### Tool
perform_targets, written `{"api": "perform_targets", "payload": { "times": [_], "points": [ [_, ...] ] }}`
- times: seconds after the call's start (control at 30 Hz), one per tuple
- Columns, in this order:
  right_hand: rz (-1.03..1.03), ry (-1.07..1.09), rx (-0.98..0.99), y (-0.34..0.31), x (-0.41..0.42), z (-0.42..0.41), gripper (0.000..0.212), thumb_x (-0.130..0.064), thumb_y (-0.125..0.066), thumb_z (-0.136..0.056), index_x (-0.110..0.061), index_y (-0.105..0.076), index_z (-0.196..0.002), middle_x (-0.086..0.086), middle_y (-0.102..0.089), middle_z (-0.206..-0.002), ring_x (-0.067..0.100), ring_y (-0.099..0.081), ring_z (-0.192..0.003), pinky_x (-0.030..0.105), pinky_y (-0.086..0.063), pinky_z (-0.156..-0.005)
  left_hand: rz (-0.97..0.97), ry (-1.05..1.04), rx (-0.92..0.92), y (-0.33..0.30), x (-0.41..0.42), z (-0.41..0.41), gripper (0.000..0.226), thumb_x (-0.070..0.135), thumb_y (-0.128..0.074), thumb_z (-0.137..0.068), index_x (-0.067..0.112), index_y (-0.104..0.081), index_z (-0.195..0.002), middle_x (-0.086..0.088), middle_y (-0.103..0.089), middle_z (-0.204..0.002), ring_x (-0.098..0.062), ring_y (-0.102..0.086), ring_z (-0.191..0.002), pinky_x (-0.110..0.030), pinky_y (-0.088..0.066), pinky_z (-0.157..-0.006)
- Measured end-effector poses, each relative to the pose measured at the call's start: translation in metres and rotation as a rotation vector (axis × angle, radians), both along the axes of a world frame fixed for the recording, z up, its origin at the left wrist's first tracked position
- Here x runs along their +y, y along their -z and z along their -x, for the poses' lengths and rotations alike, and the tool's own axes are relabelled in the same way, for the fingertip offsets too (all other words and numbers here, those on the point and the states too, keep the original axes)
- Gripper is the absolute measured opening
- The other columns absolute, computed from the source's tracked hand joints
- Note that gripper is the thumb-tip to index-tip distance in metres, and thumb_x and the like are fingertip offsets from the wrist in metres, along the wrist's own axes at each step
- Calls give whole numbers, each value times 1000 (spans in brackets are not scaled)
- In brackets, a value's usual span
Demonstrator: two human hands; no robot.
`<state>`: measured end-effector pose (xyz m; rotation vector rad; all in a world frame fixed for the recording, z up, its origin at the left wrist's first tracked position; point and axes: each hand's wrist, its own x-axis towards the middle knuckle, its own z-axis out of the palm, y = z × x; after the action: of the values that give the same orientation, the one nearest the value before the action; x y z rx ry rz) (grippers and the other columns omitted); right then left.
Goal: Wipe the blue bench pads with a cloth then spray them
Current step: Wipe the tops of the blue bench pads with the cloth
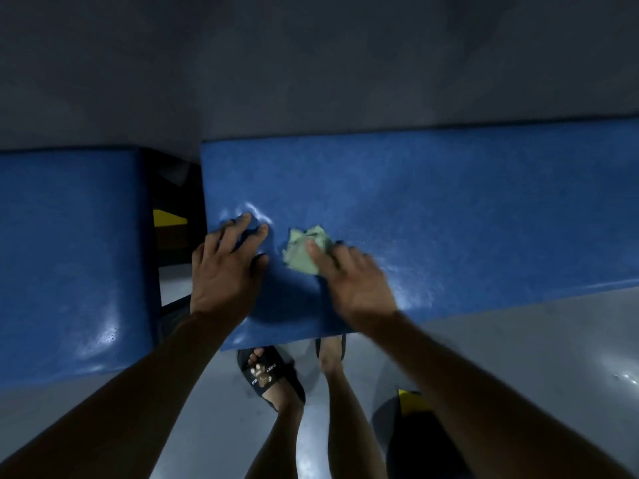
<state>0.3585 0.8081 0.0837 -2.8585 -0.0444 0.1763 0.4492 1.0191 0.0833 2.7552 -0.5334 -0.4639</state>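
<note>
The right hand point(356, 281) presses a crumpled, soft green cloth point(304, 248) flat-fingered onto the big blue bench pad point(449, 209), near its front left corner. The left hand point(224, 267) rests there too, fingers spread, denting the smooth, shiny padding. A second blue pad point(69, 254) sits left, across a dark gap.

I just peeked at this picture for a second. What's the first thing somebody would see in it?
Probably the big blue bench pad across the middle, with a second blue pad beside it on the left. Next, the crumpled pale green cloth on the big pad, with the right hand pressing on it while the left hand rests spread on the pad's left end. Below, a black sandal stands on the grey floor.
</note>
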Motion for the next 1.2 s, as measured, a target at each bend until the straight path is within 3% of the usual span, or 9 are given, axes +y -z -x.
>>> {"api": "perform_targets", "payload": {
  "times": [0.17,0.27,0.47,0.57,0.73,0.87,0.97,1.07,1.2],
  "points": [
    [39,717,29,-2,-149,-8,68,-18,-39,-86,-17,-34,-154,26,-43,-130,45,-48,-110,49,-42,-93,-4,-20,-8,3,-2,1,52,43,-48,-92,32,-51,-142,0,-41,-154,-32,-36,-129,-50,-37,-97],
    [67,1043,36,8,-125,-29,74,-14,-49,-88,-18,-24,-158,27,-36,-142,47,-45,-115,50,-41,-95,-12,-26,-3,2,-3,-1,53,44,-49,-90,32,-52,-141,-1,-44,-151,-33,-41,-126,-49,-38,-95],
    [-19,253,-57,7,28,-58,71,-8,-44,-81,-13,-40,-151,18,-54,-124,35,-52,-93,42,-47,-76,-30,-44,27,-3,-5,-5,53,50,-47,-89,35,-54,-139,2,-47,-148,-32,-45,-120,-46,-40,-90],
    [16,-160,-39,-1,-10,-73,76,-6,-43,-77,-19,-39,-152,14,-55,-112,34,-50,-87,41,-45,-71,-30,-28,44,-4,-4,-8,54,53,-42,-89,33,-57,-137,3,-49,-146,-32,-46,-117,-46,-43,-90],
    [70,390,-56,9,-161,-82,66,-27,-37,-89,-21,-34,-155,23,-49,-118,43,-51,-97,49,-49,-80,-13,-20,34,-5,-4,-10,52,51,-38,-92,33,-56,-138,2,-49,-146,-30,-45,-113,-47,-47,-90],
    [59,821,-13,11,-149,-103,66,-23,-42,-89,-17,-32,-154,24,-42,-138,44,-49,-113,49,-45,-90,-10,-46,51,-5,-4,-9,51,51,-39,-92,36,-54,-139,4,-48,-147,-29,-44,-116,-47,-45,-90],
    [-7,610,-13,17,-74,-128,61,-26,-51,-93,-11,-39,-151,20,-44,-147,42,-54,-116,42,-45,-95,-26,-60,89,-5,-5,-8,50,51,-40,-93,38,-51,-141,5,-45,-149,-28,-43,-120,-48,-45,-92],
    [11,290,-61,11,-4,-148,48,-34,-45,-97,-12,-53,-139,15,-58,-128,34,-62,-91,40,-52,-75,-42,-67,97,-6,-5,-9,50,49,-43,-92,37,-51,-141,7,-44,-149,-27,-44,-122,-48,-44,-93],
    [119,-17,-134,8,-46,-152,45,-36,-47,-96,-19,-58,-136,12,-62,-111,32,-61,-79,37,-50,-64,-42,-49,86,-6,-4,-11,50,50,-42,-92,38,-52,-139,7,-45,-149,-26,-44,-122,-46,-44,-93]
  ]
}}
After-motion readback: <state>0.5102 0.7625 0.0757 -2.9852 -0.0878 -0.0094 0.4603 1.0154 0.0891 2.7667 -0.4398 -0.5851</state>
